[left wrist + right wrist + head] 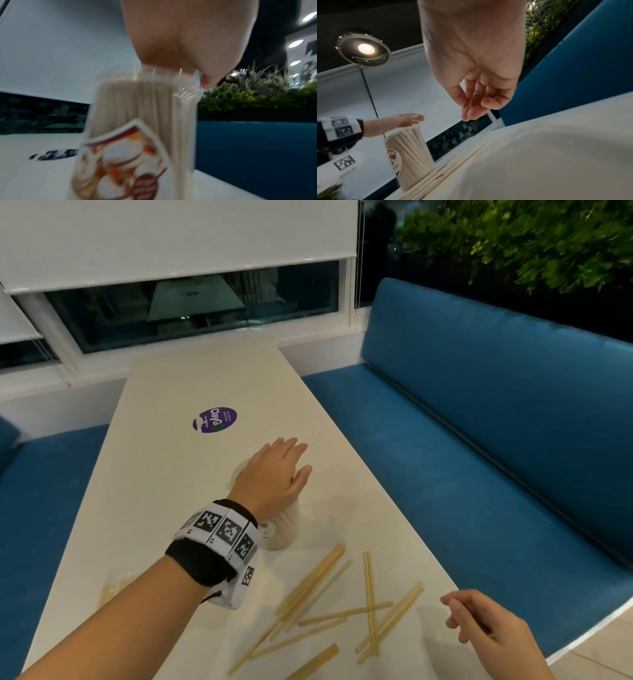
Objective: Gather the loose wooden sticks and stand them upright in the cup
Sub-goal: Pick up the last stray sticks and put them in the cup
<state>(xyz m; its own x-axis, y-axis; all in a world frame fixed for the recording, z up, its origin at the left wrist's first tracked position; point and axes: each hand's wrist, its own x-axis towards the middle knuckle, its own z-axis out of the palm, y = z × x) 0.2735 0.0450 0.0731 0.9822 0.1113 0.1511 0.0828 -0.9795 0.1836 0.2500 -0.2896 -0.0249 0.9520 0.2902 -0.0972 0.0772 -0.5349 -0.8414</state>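
Note:
A clear cup (287, 527) with a printed label stands mid-table, packed with upright wooden sticks (137, 102). My left hand (275, 470) lies flat over its top with the fingers straight; in the left wrist view the palm (188, 40) sits on the rim of the cup (192, 108). Several loose sticks (342, 604) lie crossed on the table (164, 440) just in front of the cup. My right hand (479, 623) hovers to their right with loosely curled fingers and holds nothing. In the right wrist view the right hand (476, 105) hangs above the table, with the cup (409, 152) and the loose sticks (453, 166) to its left.
A purple round sticker (214, 420) is on the table beyond the cup. A blue bench (479, 440) runs along the table's right edge, another blue seat (44, 491) on the left. A pale wrapper (114, 587) lies near the left edge.

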